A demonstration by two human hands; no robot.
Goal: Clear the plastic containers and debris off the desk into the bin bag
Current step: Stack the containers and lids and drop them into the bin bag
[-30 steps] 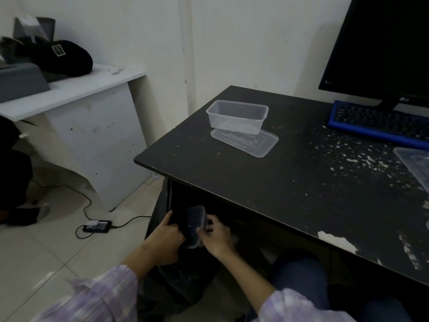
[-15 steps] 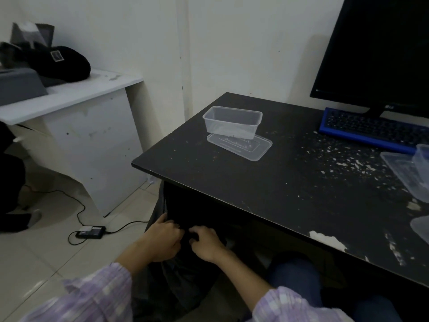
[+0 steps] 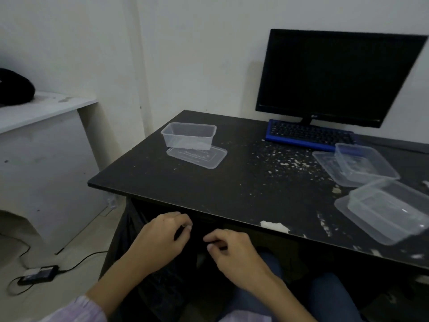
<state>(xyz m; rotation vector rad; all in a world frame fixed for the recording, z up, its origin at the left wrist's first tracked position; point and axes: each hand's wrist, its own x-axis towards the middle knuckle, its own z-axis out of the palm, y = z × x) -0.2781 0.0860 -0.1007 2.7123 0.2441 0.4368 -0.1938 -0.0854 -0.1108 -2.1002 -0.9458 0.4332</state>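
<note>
Against the rear wall, a black monitor [image 3: 334, 75] stands at the back of the dark surface [image 3: 209, 182], with a blue-edged keyboard [image 3: 308, 134] directly in front of its stand. To the left, apart from the surface, stands a white side table [image 3: 46, 145].

Below the front edge of the surface, a black bin bag [image 3: 130, 242] hangs open between the person's knees. What lies inside the bag cannot be made out.

On the surface there are three clear plastic containers:
- The right front container [image 3: 390, 205] rests on its lid near the front right edge.
- The right rear container [image 3: 364, 162] rests tilted on a second lid, just in front of the keyboard's right end.
- The left container [image 3: 189, 135] stands upright at the back left, its base overlapping the rear edge of a flat lid [image 3: 197, 155].

Pale debris flecks [image 3: 283, 159] are scattered across the surface between the left container and the right rear container. A larger white chip [image 3: 274, 225] sits at the front edge.

The left hand [image 3: 160, 238] is at the bag's rim, its grip narrow, fingers curled on the black plastic. The right hand [image 3: 232, 252] sits beside it, fingers curled; whether its grip holds the bag cannot be told.

A black power adapter [image 3: 38, 274] lies on the floor, lower left.
</note>
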